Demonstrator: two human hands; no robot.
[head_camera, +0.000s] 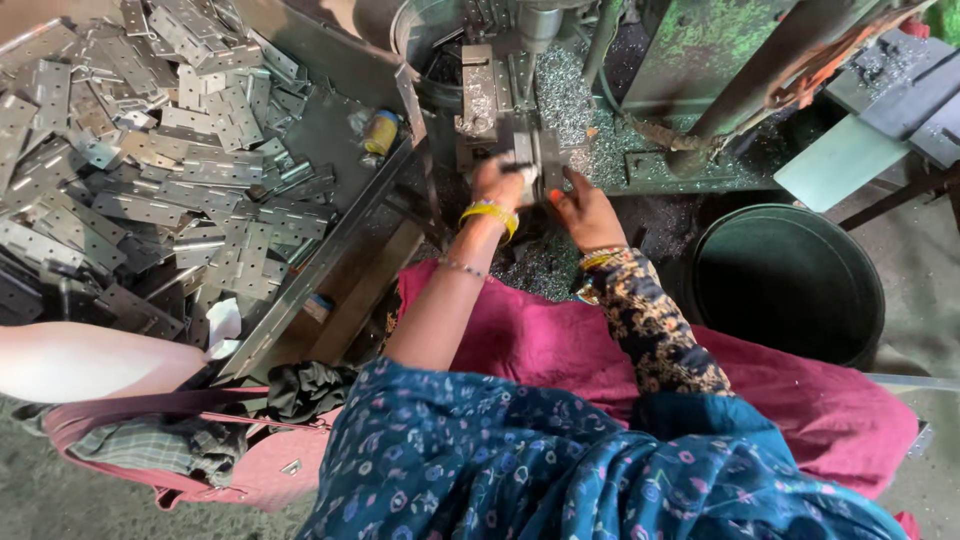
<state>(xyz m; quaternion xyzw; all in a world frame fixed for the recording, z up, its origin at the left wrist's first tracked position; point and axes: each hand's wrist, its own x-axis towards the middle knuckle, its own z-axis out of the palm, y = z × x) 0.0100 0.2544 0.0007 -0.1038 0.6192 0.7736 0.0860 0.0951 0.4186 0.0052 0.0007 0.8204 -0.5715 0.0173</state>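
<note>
Both hands are up at the drill press jig (505, 120), working on a small metal hinge plate (523, 160) seated on the jig under the spindle (540, 25).

Left hand (497, 185): fingers curled in, closed down on the near left edge of the hinge plate, pressing it against the jig. Fingertips are mostly hidden behind the knuckles, so exact contact is hard to read. Yellow bangle (490, 213) on the wrist, thin bead bracelet (462, 267) further down the bare forearm.

Right hand (585, 210): fingers part-spread, not fisted; thumb and forefinger reach to the right side of the plate and touch it or the jig block just beside it, cannot tell which. Nothing is wrapped in the palm. Patterned sleeve (655, 325) runs to the wrist.

Metal shavings (575, 100) cover the machine bed around the jig and spill below the hands.

Left of the jig, a slanted metal tray (330, 255) holds a big heap of finished-looking hinges (150, 150), well apart from the hands. A dark round bucket (790, 280) sits to the right. A pink cloth (560, 340) lies across the lap.
</note>
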